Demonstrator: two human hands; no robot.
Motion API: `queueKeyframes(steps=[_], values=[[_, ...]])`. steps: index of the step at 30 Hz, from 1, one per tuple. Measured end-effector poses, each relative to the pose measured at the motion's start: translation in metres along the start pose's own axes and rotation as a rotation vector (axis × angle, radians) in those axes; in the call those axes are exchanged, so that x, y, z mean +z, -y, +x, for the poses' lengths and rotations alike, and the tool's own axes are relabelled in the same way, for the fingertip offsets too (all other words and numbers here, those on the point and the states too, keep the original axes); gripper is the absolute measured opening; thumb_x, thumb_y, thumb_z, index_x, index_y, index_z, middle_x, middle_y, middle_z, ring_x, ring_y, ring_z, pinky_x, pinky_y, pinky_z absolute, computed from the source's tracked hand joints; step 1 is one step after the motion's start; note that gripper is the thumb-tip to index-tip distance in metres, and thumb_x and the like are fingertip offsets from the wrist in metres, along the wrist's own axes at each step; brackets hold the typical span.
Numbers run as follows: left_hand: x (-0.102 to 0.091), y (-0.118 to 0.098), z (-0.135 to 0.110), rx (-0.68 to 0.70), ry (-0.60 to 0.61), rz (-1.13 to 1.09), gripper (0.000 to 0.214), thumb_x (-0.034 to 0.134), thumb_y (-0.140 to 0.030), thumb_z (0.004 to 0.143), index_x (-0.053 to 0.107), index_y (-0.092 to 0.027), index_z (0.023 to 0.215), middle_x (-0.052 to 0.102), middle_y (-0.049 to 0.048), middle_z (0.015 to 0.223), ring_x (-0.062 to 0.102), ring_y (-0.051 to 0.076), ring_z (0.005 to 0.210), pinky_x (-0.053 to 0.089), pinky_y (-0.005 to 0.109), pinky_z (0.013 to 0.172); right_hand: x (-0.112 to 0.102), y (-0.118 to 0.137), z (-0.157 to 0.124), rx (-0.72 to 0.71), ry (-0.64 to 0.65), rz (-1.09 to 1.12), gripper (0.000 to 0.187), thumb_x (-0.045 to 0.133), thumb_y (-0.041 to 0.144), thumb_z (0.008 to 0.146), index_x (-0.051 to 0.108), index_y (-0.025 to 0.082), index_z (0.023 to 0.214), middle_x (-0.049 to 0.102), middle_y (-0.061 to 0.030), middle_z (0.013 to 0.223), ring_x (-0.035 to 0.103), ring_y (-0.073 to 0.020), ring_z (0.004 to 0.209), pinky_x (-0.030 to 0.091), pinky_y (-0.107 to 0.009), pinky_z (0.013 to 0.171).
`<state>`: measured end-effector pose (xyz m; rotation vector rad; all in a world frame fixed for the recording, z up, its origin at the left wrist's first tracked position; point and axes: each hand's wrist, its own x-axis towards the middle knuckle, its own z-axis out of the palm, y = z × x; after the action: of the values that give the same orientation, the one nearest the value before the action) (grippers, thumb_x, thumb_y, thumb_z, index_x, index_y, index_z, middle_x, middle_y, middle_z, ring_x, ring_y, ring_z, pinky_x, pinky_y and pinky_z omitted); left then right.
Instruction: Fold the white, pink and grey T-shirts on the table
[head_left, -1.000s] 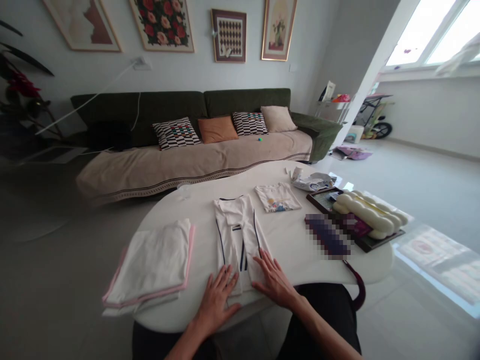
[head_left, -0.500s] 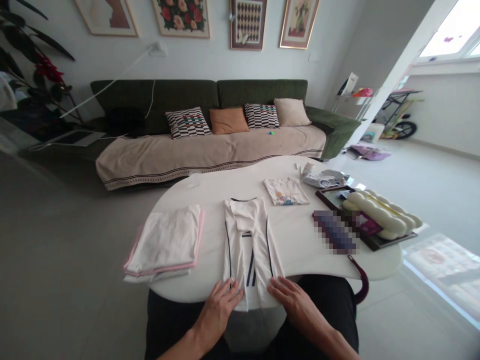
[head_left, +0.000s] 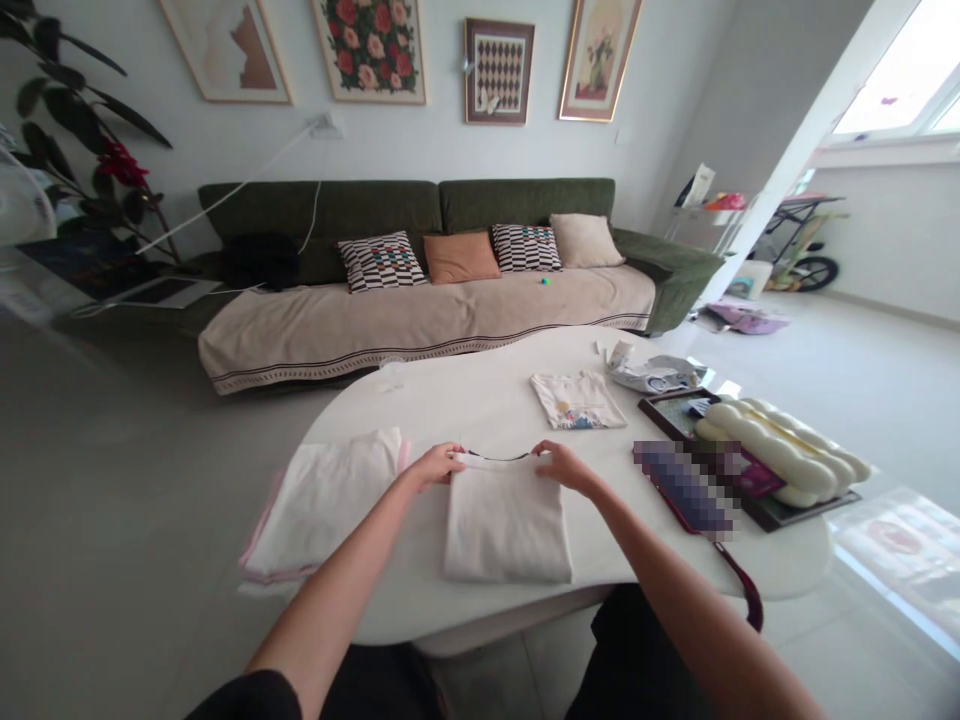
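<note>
A white shirt (head_left: 508,520) with a dark neckline edge lies folded into a rough square near the front of the white table (head_left: 360,400). My left hand (head_left: 436,467) is closed on its far left corner, thumb and fingers pinching the cloth. At the far right corner, my right hand (head_left: 562,467) pinches the same shirt. Left of it sits a stack of folded white and pink clothes (head_left: 326,500), partly behind my left forearm. Beyond my right hand lies a small folded white T-shirt (head_left: 577,400) with a printed front.
To the right are a blurred dark phone-like object (head_left: 686,490) with a strap (head_left: 742,590), a dark tray (head_left: 780,515) bearing a puffy cream-coloured item (head_left: 784,450), and a crumpled silver packet (head_left: 652,370). A green sofa (head_left: 525,200) stands behind the table.
The shirt's near end has been folded away from me over the far part, hiding the dark stripes. Both hands have moved from the near edge to the far corners.
</note>
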<state>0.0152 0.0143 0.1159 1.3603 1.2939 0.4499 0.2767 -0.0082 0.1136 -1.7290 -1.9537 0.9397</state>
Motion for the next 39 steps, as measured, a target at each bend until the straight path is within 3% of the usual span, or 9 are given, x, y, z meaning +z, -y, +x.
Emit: queueKeyframes(steps=[5, 11, 14, 20, 24, 27, 30, 33, 39], values=[[0.011, 0.037, 0.028, 0.059, -0.164, 0.038, 0.036, 0.051, -0.009, 0.068, 0.055, -0.013, 0.104, 0.062, 0.0031, 0.087, 0.058, 0.012, 0.074, 0.045, 0.022, 0.065, 0.028, -0.023, 0.023, 0.047, -0.106, -0.049, 0.034, 0.048, 0.007, 0.064, 0.06, 0.016, 0.096, 0.06, 0.0004, 0.075, 0.055, -0.0132, 0.071, 0.041, -0.023, 0.064], [0.006, 0.046, 0.039, 0.14, -0.351, 0.222, 0.03, 0.055, -0.01, 0.065, 0.059, -0.016, 0.095, 0.06, 0.0056, 0.101, 0.051, 0.019, 0.101, 0.039, 0.028, 0.085, 0.034, -0.036, 0.029, 0.057, -0.174, -0.149, 0.031, 0.055, 0.022, 0.081, 0.051, 0.016, 0.112, 0.055, -0.0066, 0.109, 0.052, -0.0183, 0.098, 0.043, -0.036, 0.084], [0.007, 0.046, 0.044, 0.157, -0.346, 0.302, 0.029, 0.059, -0.011, 0.062, 0.061, -0.014, 0.091, 0.061, 0.005, 0.094, 0.052, 0.021, 0.098, 0.038, 0.029, 0.084, 0.038, -0.036, 0.032, 0.071, -0.152, -0.179, 0.032, 0.05, 0.034, 0.086, 0.05, 0.017, 0.113, 0.052, -0.0067, 0.115, 0.054, -0.0182, 0.097, 0.046, -0.04, 0.081], [-0.023, 0.009, 0.035, 0.253, -0.195, 0.34, 0.023, 0.063, -0.018, 0.062, 0.063, -0.012, 0.085, 0.06, -0.0004, 0.076, 0.055, 0.014, 0.074, 0.042, 0.023, 0.07, 0.001, -0.014, 0.039, -0.036, -0.147, -0.169, 0.023, 0.055, 0.028, 0.08, 0.058, 0.014, 0.098, 0.06, -0.0027, 0.086, 0.056, -0.0146, 0.075, 0.046, -0.028, 0.068], [-0.046, -0.036, -0.001, 0.56, -0.311, 0.332, 0.027, 0.057, -0.027, 0.073, 0.059, -0.014, 0.096, 0.057, 0.0028, 0.091, 0.053, 0.013, 0.081, 0.043, 0.024, 0.074, -0.04, 0.008, 0.028, -0.194, -0.281, -0.139, 0.028, 0.048, 0.022, 0.078, 0.051, 0.017, 0.105, 0.059, -0.0036, 0.096, 0.054, -0.016, 0.086, 0.041, -0.026, 0.073], [-0.036, -0.045, -0.037, 0.762, -0.329, 0.45, 0.018, 0.052, -0.023, 0.079, 0.059, -0.017, 0.095, 0.056, 0.0039, 0.1, 0.052, 0.015, 0.092, 0.041, 0.028, 0.084, -0.046, 0.008, 0.005, -0.274, -0.321, -0.153, 0.028, 0.043, 0.019, 0.079, 0.048, 0.018, 0.106, 0.056, -0.0055, 0.107, 0.05, -0.0173, 0.099, 0.039, -0.029, 0.083], [-0.008, -0.022, -0.061, 0.758, -0.191, 0.673, 0.021, 0.047, -0.015, 0.081, 0.06, -0.02, 0.096, 0.059, 0.0035, 0.103, 0.05, 0.017, 0.1, 0.036, 0.032, 0.092, -0.027, -0.011, -0.021, -0.285, -0.275, -0.224, 0.03, 0.041, 0.01, 0.074, 0.051, 0.019, 0.101, 0.057, -0.0059, 0.107, 0.048, -0.0182, 0.105, 0.035, -0.032, 0.089], [0.014, 0.013, -0.059, 0.671, -0.04, 0.85, 0.033, 0.048, -0.014, 0.078, 0.058, -0.024, 0.107, 0.055, 0.0033, 0.114, 0.047, 0.02, 0.107, 0.036, 0.035, 0.094, 0.001, -0.03, -0.04, -0.238, -0.203, -0.297, 0.04, 0.042, 0.003, 0.066, 0.056, 0.02, 0.1, 0.053, -0.0074, 0.118, 0.04, -0.0225, 0.115, 0.033, -0.038, 0.093], [0.013, 0.03, 0.013, 0.438, -0.285, 0.922, 0.038, 0.041, -0.022, 0.084, 0.052, -0.023, 0.12, 0.042, 0.0063, 0.131, 0.034, 0.021, 0.122, 0.03, 0.036, 0.1, 0.069, 0.01, -0.041, -0.196, -0.128, -0.441, 0.045, 0.046, 0.02, 0.08, 0.044, 0.024, 0.125, 0.039, -0.0101, 0.133, 0.033, -0.026, 0.121, 0.031, -0.04, 0.093]])
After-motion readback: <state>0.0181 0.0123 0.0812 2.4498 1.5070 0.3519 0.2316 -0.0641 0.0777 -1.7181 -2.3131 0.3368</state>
